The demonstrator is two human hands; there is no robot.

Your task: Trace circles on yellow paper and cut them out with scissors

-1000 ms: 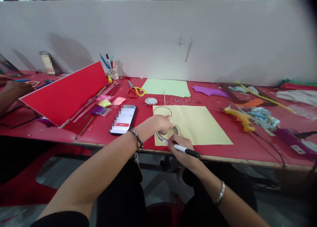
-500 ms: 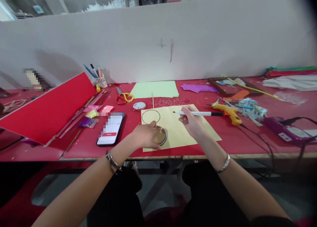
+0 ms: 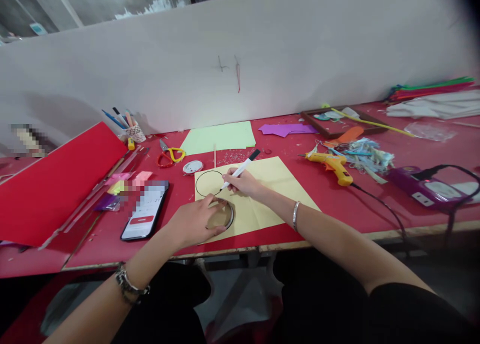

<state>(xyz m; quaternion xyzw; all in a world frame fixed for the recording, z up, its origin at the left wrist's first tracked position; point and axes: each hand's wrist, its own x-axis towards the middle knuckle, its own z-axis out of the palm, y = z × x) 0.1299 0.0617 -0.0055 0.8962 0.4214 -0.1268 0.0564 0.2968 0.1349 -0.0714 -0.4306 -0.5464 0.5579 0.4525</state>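
A sheet of pale yellow paper (image 3: 270, 191) lies on the red table, with one black circle (image 3: 196, 185) drawn near its left edge. Below that circle, my left hand (image 3: 197, 218) grips a round, tan piece with a thin dark rim (image 3: 228, 218), holding it flat on the paper. I cannot tell whether this is a lid or a ring. My right hand (image 3: 242, 182) pinches a white marker with a black end (image 3: 245, 164). Its tip meets the paper close to the upper rim of the round piece, between it and the drawn circle.
Left are a phone (image 3: 144, 211), a red board (image 3: 63, 184), scissors (image 3: 170, 155) and a pen cup (image 3: 135, 131). A round tin (image 3: 192, 167) and green paper (image 3: 217, 136) lie behind. Right are a yellow glue gun (image 3: 330, 165), its cord and a purple power strip (image 3: 431, 189).
My right hand has moved left and brought the marker tip down beside the round piece, tilting the marker upright. My left hand still holds the piece. The view has turned slightly right.
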